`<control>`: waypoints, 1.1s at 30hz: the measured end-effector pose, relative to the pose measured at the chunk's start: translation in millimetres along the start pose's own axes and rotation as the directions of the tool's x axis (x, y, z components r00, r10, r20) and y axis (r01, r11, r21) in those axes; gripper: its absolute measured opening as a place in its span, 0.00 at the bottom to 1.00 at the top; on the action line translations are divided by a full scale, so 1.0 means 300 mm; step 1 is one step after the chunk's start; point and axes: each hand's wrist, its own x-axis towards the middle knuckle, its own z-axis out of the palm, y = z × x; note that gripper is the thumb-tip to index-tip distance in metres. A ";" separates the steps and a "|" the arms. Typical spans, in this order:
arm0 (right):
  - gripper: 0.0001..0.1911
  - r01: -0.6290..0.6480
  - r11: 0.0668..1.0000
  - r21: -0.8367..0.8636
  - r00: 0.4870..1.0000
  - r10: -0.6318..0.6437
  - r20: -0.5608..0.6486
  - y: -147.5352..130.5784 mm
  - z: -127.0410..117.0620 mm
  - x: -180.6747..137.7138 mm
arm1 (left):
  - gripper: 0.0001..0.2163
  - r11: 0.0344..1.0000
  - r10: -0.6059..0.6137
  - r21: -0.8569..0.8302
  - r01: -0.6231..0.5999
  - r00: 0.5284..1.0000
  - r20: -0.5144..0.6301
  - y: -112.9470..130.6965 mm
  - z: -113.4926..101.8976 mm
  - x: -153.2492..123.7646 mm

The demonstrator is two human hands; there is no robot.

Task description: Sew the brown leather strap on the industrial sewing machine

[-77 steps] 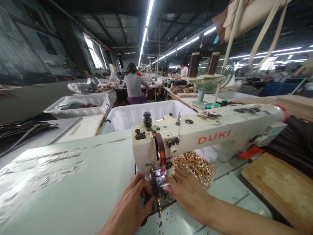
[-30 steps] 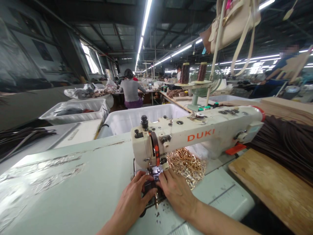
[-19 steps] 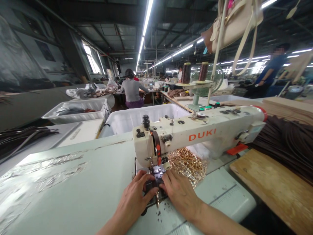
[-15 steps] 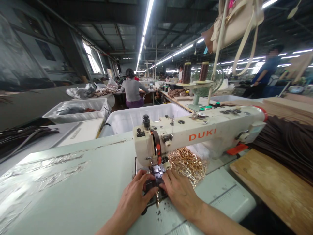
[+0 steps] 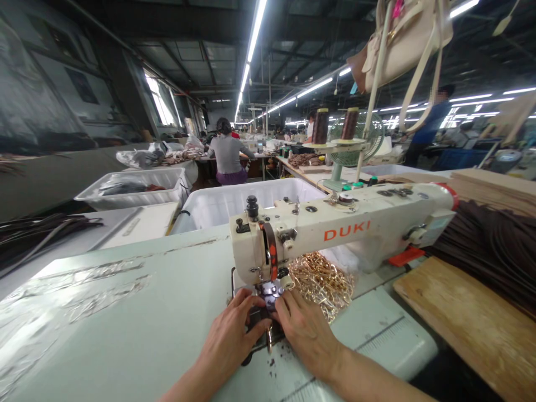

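**Both hands pinning a dark strap under the needle**

Beyond the grip, spreading away on every side: a pale green sewing table (image 5: 125,312), taped in patches at the far left. Rising directly over the fingertips: a cream sewing machine (image 5: 335,229) lettered DUKI, its head hanging above the work so the needle meets whatever is fed beneath. Behind the machine, past the grip: a white plastic tub (image 5: 234,201), placed, it seems, to catch pieces sliding off the table's back edge. Off to the right of the grip: a wooden board (image 5: 464,318) and, farther right, a heap of dark brown straps (image 5: 498,245). Just beyond the right knuckles, tucked under the machine arm: a pile of gold chain (image 5: 322,282), close at hand yet clear of the needle's path.

At the grip itself: left hand (image 5: 230,340) and right hand (image 5: 307,332) lying flat on the table, fingertips converging from either side on a narrow dark strap (image 5: 262,321) at the presser foot (image 5: 270,290). Fingers pressed down on the strap rather than curled round it, neither hand closed into a fist; a hold suited to keeping the strip straight. Strap lying between the two thumbs, directly below the needle, with a small metal fitting (image 5: 268,338) at its near end, possibly a clasp, too small to tell.
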 end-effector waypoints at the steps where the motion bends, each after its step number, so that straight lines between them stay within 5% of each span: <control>1: 0.05 -0.003 1.000 -0.005 0.999 0.002 -0.036 0.001 0.001 0.005 | 0.09 1.000 -0.001 0.000 0.001 1.000 -0.001 -0.003 0.002 0.002; 5: 0.05 -0.049 0.999 -0.002 0.994 0.049 -0.098 0.015 0.002 0.020 | 0.09 1.000 -0.013 -0.003 0.013 1.000 -0.006 -0.010 0.002 0.009; 16: 0.09 -0.065 0.994 0.090 0.991 0.053 0.125 0.023 -0.023 -0.003 | 0.10 1.000 -0.023 -0.017 0.023 1.000 0.002 0.014 -0.011 0.001; 33: 0.07 -0.065 0.998 -0.004 0.996 0.065 0.055 0.006 -0.002 0.007 | 0.10 1.000 0.005 -0.010 -0.005 1.000 -0.009 -0.010 -0.002 0.013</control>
